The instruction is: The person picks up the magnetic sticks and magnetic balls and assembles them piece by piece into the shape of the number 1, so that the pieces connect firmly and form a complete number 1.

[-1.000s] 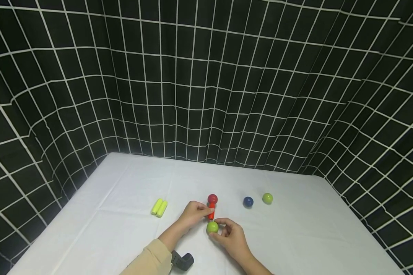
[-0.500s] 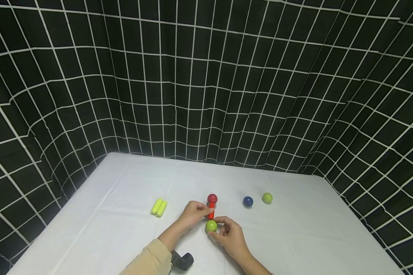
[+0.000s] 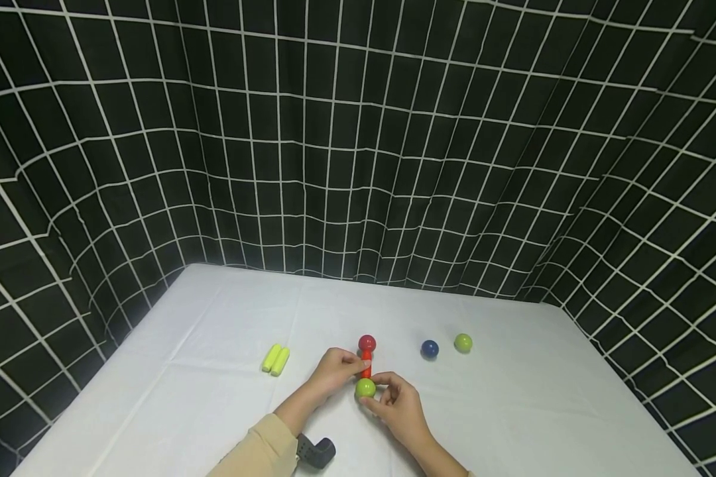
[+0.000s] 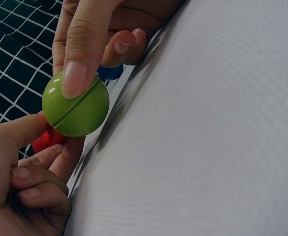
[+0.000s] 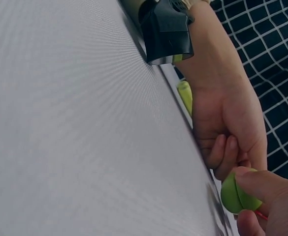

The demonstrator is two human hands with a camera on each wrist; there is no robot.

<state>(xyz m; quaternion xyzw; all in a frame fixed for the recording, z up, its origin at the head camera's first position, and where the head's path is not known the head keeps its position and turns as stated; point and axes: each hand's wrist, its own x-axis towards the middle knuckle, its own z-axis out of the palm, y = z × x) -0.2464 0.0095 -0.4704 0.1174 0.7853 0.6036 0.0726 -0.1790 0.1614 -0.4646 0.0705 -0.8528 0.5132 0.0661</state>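
In the lower centre, a stick [image 3: 366, 373] is running between a far ball [image 3: 366, 343] above and a near ball [image 3: 365, 388] below. The left hand [image 3: 336, 368] is holding the stick, the right hand [image 3: 402, 407] the near ball. Farther left, two other sticks [image 3: 280, 362] are lying side by side on the table [image 3: 525, 391]; farther right, a third ball [image 3: 429, 349] and a fourth ball [image 3: 463, 342] are resting. A curtain [image 3: 349, 149] is hanging behind.

The red stick [image 3: 366, 371] looks smooth plastic. Glossy: red ball [image 3: 366, 342] at its twelve o'clock, green ball [image 3: 365, 388] at six, blue ball [image 3: 429, 349] at three. Yellow sticks [image 3: 280, 362] at nine look smooth, the tablecloth [image 3: 215, 397] matt.
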